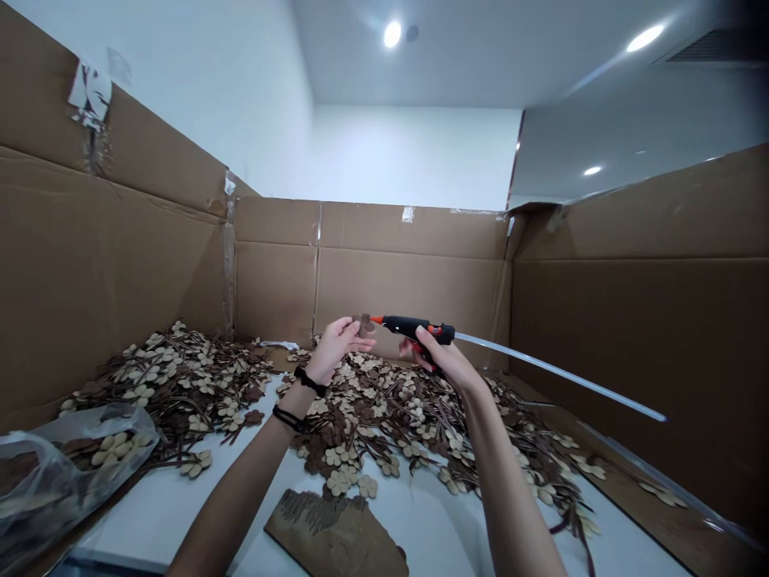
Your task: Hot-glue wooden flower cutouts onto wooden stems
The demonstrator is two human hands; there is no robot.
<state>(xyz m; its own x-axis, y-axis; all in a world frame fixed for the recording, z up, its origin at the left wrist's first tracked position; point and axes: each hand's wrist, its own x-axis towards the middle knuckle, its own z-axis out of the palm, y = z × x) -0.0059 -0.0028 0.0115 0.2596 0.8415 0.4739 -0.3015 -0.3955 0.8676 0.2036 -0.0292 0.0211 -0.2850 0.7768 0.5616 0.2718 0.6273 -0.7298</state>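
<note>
**Cardboard-walled tabletop strewn with wooden flowers as glue gun is held to a single piece**

A white room with recessed ceiling lights rises behind tall cardboard walls, taped at the corners, that fence in three sides of the white tabletop. Two broad heaps of flat, flower-shaped cutouts in pale and dark brown cover much of the surface. One heap lies at the left against the cardboard and the other heap spreads across the centre and trails off to the right.

At the lower left a clear plastic bag sags on the tabletop with more pale cutouts inside it. A torn scrap of cardboard lies at the near edge, between the person's forearms.

Above the centre heap, the right hand has its fingers wrapped around the grip of the black and orange glue gun. The gun is held level with its orange nozzle pointing left. A long clear glue stick juts from the back of the gun and slants down to the right, towards the cardboard.

The left hand, with dark bands at the wrist, is raised just beside the nozzle. Its fingers are pinched shut on a small dark brown cutout. The cutout sits right at the nozzle tip, though it cannot be told whether the two touch.
</note>
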